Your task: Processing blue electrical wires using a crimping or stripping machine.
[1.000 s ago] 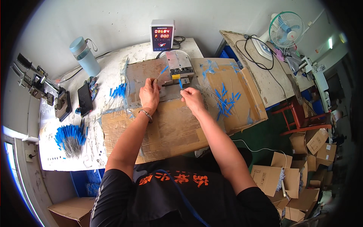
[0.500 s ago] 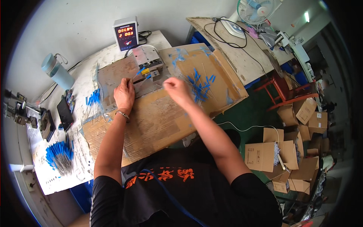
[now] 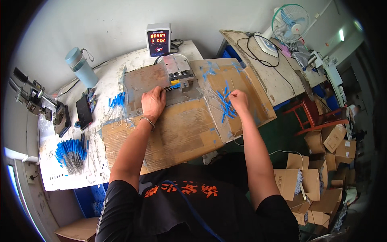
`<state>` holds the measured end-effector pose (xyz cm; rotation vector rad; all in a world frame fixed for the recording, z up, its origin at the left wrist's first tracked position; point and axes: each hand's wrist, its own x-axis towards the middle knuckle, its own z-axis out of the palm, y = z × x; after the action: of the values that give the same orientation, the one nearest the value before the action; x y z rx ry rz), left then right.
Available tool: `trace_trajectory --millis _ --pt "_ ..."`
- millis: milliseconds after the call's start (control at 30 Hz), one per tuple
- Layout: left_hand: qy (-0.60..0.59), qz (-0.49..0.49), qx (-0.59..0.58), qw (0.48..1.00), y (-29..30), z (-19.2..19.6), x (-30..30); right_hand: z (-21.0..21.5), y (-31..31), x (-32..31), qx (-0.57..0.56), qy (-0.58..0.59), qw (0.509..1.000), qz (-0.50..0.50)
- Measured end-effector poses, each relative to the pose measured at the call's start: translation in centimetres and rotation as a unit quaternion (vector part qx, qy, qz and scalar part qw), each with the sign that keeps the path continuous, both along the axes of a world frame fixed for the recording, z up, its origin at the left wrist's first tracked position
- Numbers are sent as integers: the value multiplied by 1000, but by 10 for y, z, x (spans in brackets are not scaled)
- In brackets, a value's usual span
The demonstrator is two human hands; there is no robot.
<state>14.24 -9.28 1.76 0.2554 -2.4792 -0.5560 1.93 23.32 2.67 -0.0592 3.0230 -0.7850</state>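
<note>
My left hand [image 3: 154,101] rests on the metal base plate [image 3: 147,76], fingers pinched on a thin wire with a blue sleeve [image 3: 175,86]. Its blue end lies at the small metal fixture [image 3: 184,83], beside a yellow part. My right hand [image 3: 239,101] is over a loose pile of blue-sleeved wires [image 3: 224,105] on the cardboard, its fingers closed; whatever is between them is too small to make out. Left of the base plate lies another bunch of blue-sleeved wires [image 3: 117,100].
A digital counter box [image 3: 158,39] stands behind the fixture. At the left are a light blue bottle [image 3: 82,67], a phone [image 3: 84,112], a metal stand [image 3: 61,121] and a large bundle of blue-ended wires [image 3: 71,155]. A fan [image 3: 289,24] and cardboard boxes [image 3: 308,183] are at the right.
My right hand has gone from beside the fixture rightward to the pile of wires. My left hand stays by the fixture. The whole view has shifted, and the counter's lower digits differ.
</note>
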Motion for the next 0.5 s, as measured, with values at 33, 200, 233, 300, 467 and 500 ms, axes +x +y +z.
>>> trace_trajectory --millis 33,200,233,300,467,500 --pt "-10 -16 6 1000 0 0 0 3 0 5 -102 58 993 -3" --pt "-21 -19 3 1000 0 0 0 31 -33 50 -223 293 930 -3" --pt "-19 -24 3 1000 0 -1 0 34 -45 59 -267 308 912 43" --pt "-13 -18 27 999 -2 -2 0 28 -77 77 -341 251 897 124" --pt "-5 31 192 981 -7 -3 -1 -10 -138 88 -378 -12 909 177" --pt "2 34 230 973 -6 -3 -1 -16 -143 84 -354 -73 921 143"
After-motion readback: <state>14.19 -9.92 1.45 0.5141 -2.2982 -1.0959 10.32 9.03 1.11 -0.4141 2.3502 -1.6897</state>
